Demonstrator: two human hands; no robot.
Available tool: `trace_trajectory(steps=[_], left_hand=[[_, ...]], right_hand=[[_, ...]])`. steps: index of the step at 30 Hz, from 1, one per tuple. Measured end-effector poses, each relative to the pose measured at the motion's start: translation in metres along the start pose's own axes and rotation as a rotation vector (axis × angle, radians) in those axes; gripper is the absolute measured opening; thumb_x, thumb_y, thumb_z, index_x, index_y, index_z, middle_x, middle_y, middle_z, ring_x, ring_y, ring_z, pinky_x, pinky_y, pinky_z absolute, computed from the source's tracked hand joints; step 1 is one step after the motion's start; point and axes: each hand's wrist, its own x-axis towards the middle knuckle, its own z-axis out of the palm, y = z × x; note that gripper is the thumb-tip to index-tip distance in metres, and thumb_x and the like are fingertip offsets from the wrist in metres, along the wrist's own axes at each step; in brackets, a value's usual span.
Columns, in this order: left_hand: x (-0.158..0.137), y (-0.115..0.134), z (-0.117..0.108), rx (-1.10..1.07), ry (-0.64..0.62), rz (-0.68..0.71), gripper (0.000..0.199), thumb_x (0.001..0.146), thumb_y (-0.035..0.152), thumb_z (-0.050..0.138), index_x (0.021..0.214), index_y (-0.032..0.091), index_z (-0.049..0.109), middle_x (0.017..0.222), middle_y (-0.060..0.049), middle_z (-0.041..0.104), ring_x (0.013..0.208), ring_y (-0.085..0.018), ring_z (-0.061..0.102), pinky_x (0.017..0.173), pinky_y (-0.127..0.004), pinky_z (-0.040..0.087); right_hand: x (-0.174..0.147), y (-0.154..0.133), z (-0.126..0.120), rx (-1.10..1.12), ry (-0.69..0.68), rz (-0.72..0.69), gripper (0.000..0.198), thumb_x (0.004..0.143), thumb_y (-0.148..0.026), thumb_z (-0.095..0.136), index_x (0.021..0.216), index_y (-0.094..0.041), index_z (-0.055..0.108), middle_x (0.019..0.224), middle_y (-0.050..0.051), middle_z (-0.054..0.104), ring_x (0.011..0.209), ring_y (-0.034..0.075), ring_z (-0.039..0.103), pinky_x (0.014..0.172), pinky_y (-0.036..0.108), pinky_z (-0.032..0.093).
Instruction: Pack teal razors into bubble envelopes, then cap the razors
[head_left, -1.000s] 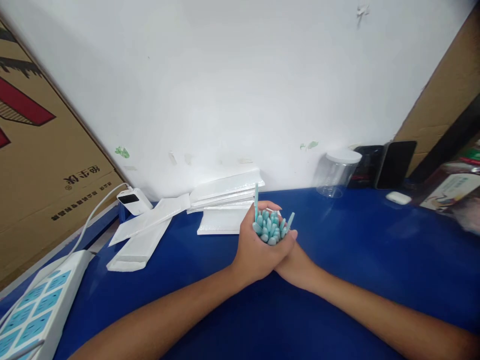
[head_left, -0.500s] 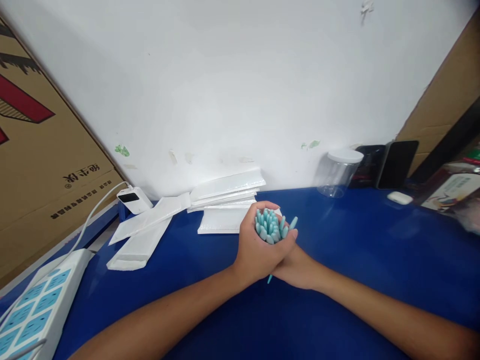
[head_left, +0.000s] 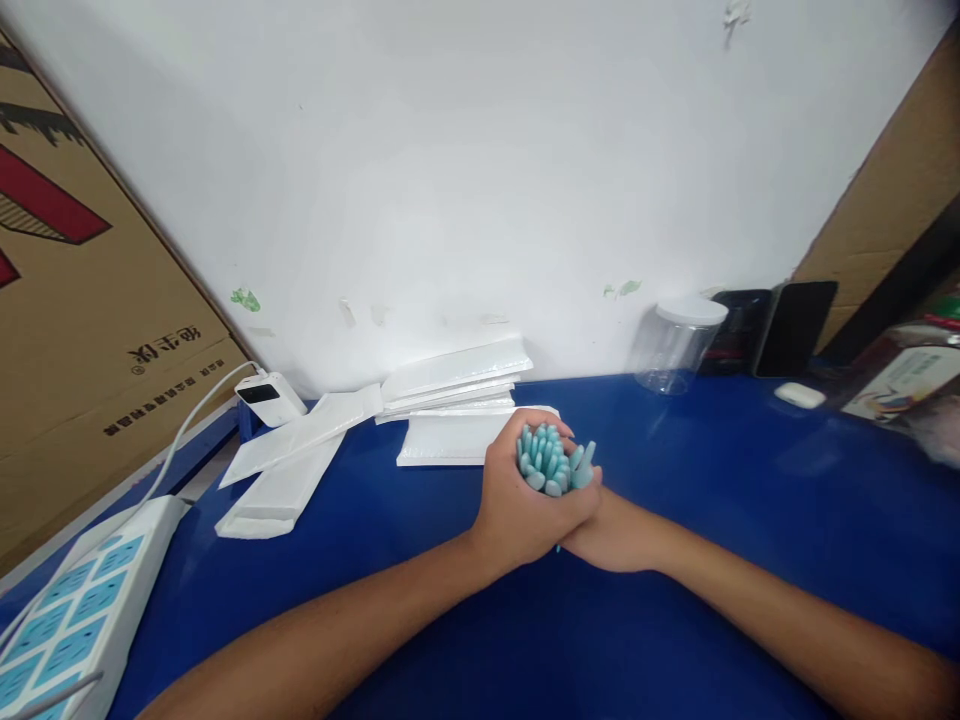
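My left hand (head_left: 517,510) is wrapped round a thick bundle of slim light-blue sticks (head_left: 544,460) with rounded ends. Their ends point up out of the ring made by its thumb and fingers. A few stand apart on the right side, near the thumb tip. Against the far side of my left hand and lower down, my right hand (head_left: 619,535) closes on the same bundle, its fingers mostly hidden. One narrow tip just shows beneath the hands. What kind of sticks they are, I cannot tell.
Behind the hands, white padded envelopes (head_left: 450,440) lie stacked, with more to the left. A white device (head_left: 281,402) on a cable and a power strip (head_left: 97,600) are at left. A clear lidded jar (head_left: 671,350), a phone (head_left: 793,328) and a white case (head_left: 799,396) stand right.
Both hands have shifted slightly to the right with the bundle. The sticks sit a little closer together, and less of the tip below shows.
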Motion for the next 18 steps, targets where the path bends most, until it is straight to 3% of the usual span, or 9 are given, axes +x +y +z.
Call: trace_trajectory(steps=[4, 9, 14, 18], left_hand=[[-0.001, -0.002, 0.0, 0.05, 0.072, 0.065, 0.032, 0.077, 0.012, 0.081, 0.099, 0.023, 0.061, 0.085, 0.004, 0.067, 0.071, -0.013, 0.065, 0.068, -0.026, 0.058], [-0.003, -0.005, -0.003, 0.119, 0.105, 0.161, 0.035, 0.08, 0.014, 0.085, 0.104, 0.024, 0.063, 0.092, 0.002, 0.069, 0.078, -0.013, 0.069, 0.075, -0.026, 0.06], [-0.005, -0.009, -0.002, 0.056, 0.06, 0.065, 0.05, 0.073, 0.018, 0.095, 0.109, 0.025, 0.061, 0.089, 0.004, 0.069, 0.076, -0.015, 0.07, 0.076, -0.029, 0.062], [-0.002, -0.003, 0.0, 0.07, 0.071, 0.015, 0.04, 0.076, 0.018, 0.087, 0.105, 0.025, 0.061, 0.086, 0.003, 0.068, 0.072, -0.015, 0.066, 0.071, -0.029, 0.06]], right_hand=[[-0.005, 0.006, 0.002, 0.033, -0.119, 0.066, 0.034, 0.081, -0.02, 0.072, 0.115, -0.024, 0.069, 0.105, 0.007, 0.074, 0.094, 0.026, 0.073, 0.082, 0.041, 0.068], [-0.004, 0.015, 0.004, 0.053, 0.001, -0.023, 0.038, 0.095, -0.03, 0.073, 0.132, -0.026, 0.066, 0.13, 0.01, 0.072, 0.122, 0.029, 0.068, 0.109, 0.049, 0.06], [-0.002, 0.029, -0.003, 0.036, -0.026, -0.076, 0.037, 0.101, -0.032, 0.071, 0.137, -0.027, 0.064, 0.134, 0.01, 0.071, 0.121, 0.027, 0.069, 0.11, 0.047, 0.06], [0.0, 0.023, 0.0, 0.113, -0.007, -0.034, 0.043, 0.094, -0.034, 0.081, 0.133, -0.027, 0.065, 0.128, 0.009, 0.073, 0.116, 0.026, 0.071, 0.103, 0.044, 0.064]])
